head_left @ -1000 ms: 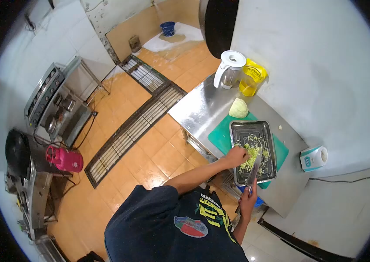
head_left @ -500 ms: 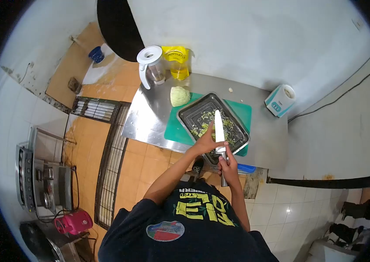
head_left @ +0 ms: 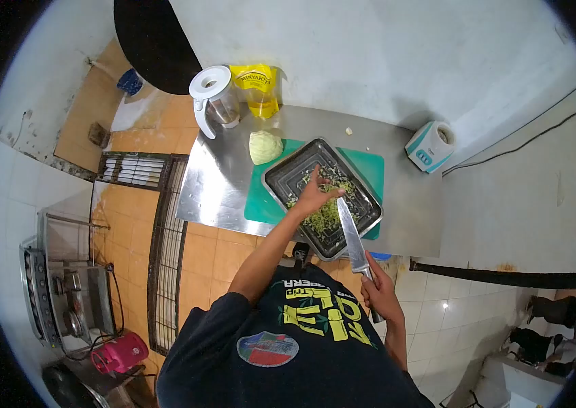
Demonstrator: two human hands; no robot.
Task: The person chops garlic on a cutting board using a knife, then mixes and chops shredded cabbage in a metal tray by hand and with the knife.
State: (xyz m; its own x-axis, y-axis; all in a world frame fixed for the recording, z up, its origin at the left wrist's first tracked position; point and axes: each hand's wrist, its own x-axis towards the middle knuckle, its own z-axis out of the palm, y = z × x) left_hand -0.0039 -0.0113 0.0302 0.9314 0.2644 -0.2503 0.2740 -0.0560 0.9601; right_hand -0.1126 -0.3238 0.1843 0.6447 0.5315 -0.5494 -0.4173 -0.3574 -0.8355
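Note:
My right hand point(head_left: 381, 294) is wrapped round the handle of a large kitchen knife point(head_left: 352, 234), at the tray's near right side. The blade slants up and left, its tip over the tray near my left thumb. My left hand point(head_left: 313, 196) is open above the metal tray point(head_left: 280, 175), thumb and fingers apart. Chopped green and pale vegetable bits point(head_left: 325, 219) lie scattered in the tray. Beneath the tray is a green cutting board point(head_left: 258, 204), and a cut piece of cabbage point(head_left: 265, 147) rests at its upper left corner.
A blender jug point(head_left: 220, 102) and a yellow pouch point(head_left: 258, 88) stand at the back left of the steel table point(head_left: 213, 194). The blender base point(head_left: 431, 147) stands at the back right against the wall. A stove point(head_left: 41, 296) and pink gas cylinder point(head_left: 119, 355) are far left.
My right hand has drawn the knife down and right, towards my body. My left hand has come off the blade and spread over the tray. The view has shifted slightly.

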